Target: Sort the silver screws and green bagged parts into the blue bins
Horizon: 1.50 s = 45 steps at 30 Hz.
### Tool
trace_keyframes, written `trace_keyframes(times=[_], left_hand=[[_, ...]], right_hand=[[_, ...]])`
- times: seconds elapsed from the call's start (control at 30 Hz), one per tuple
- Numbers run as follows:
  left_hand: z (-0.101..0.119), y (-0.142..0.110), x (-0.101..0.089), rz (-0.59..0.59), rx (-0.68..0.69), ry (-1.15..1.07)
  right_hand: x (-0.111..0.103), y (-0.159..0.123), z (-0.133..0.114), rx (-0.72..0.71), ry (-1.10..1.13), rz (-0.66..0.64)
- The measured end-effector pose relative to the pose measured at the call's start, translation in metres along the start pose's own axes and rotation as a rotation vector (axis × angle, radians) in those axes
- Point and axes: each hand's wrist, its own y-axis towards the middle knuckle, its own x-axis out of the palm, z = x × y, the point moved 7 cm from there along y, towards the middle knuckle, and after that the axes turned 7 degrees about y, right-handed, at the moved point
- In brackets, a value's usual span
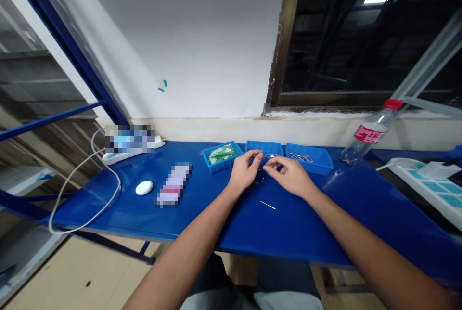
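My left hand [246,169] and right hand [288,175] were close together, just in front of the middle blue bin [264,146]. Fingers curled; could not tell whether either gripped anything. Small metal pieces [263,179] showed on the blue table [285,233] beneath them. Thin metal pin [267,205] lay nearer me. Right blue bin [319,168] held metal parts [301,158]; left blue bin [221,166], green packets [221,154].
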Motion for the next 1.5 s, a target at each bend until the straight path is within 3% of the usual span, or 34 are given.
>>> trace_keyframes(times=[0.1, 0.23, 0.73, 0.9, 1.1, 1.5], left_hand=[[0.001, 0.000, -0.003, 0.018, -0.003, -0.018], [0.003, 0.000, -0.004, 0.023, 0.003, -0.003], [0.000, -0.002, 0.005, -0.037, 0.075, 0.131], [0.006, -0.003, 0.003, -0.044, 0.167, 0.299], [0.009, -0.001, 0.001, -0.061, 0.204, 0.345], [0.018, -0.005, 0.005, -0.067, 0.292, 0.452]], right_hand=[[0.024, -0.007, -0.014, -0.272, -0.266, -0.209], [0.035, -0.008, -0.006, -0.330, -0.367, -0.332], [0.028, -0.004, 0.003, -0.290, -0.421, -0.192], [0.036, -0.004, 0.001, -0.321, -0.524, -0.235], [0.039, -0.001, 0.004, -0.308, -0.612, -0.221], [0.036, 0.001, 0.006, -0.324, -0.513, -0.111]])
